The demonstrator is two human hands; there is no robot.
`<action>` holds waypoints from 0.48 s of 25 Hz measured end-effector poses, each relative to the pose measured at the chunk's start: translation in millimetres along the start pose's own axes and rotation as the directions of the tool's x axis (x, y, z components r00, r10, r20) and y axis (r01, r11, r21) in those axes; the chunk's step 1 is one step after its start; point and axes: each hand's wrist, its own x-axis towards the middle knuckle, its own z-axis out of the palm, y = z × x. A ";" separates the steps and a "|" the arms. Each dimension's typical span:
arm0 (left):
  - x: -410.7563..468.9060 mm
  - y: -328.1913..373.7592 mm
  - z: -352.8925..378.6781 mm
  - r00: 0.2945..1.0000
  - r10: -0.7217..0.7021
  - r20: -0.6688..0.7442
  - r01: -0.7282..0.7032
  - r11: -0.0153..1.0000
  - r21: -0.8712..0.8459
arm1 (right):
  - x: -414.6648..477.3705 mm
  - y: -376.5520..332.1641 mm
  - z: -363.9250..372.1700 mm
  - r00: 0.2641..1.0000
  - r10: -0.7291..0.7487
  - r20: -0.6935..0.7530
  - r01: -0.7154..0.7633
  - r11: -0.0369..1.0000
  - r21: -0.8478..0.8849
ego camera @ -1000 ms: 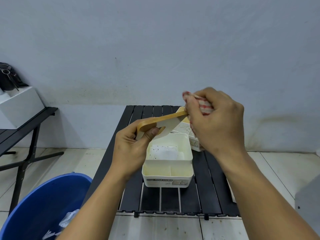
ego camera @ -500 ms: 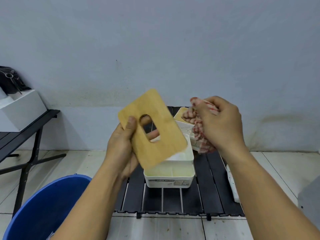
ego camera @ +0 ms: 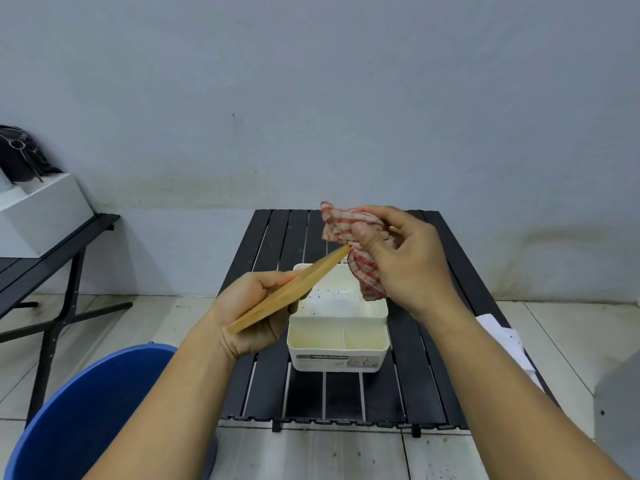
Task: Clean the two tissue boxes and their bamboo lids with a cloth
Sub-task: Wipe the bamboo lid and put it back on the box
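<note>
The open tissue box stands mid-desk, right under my grips. Bare slats lie in front of it up to the near edge, and behind it on the far left. The bamboo lid in my left grip slants over the box's back left corner, barring that way in. My right grip and its bunched cloth hang over the back right corner. A white thing lies at the desk's right edge; a blue bucket crowds the floor at left.

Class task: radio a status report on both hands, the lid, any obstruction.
Left hand grips flat bamboo lid, edge-on. Right hand pinches red-checked cloth at lid's far corner. Nothing blocking.
</note>
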 end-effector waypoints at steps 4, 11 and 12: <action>2.4 0.4 -6.6 0.998 0.064 -0.007 -0.064 0.997 -0.039 | -33.0 -39.1 26.8 0.966 -0.220 0.133 0.211 0.974 0.080; -7.5 5.1 -11.0 0.999 0.046 0.005 -0.046 0.999 0.014 | -20.1 -25.4 25.6 0.952 -0.298 0.065 0.302 0.952 -0.056; -8.9 3.7 -7.7 1.000 0.031 -0.004 -0.031 0.999 0.034 | -12.2 -10.3 16.7 0.972 -0.232 0.037 0.234 0.965 -0.116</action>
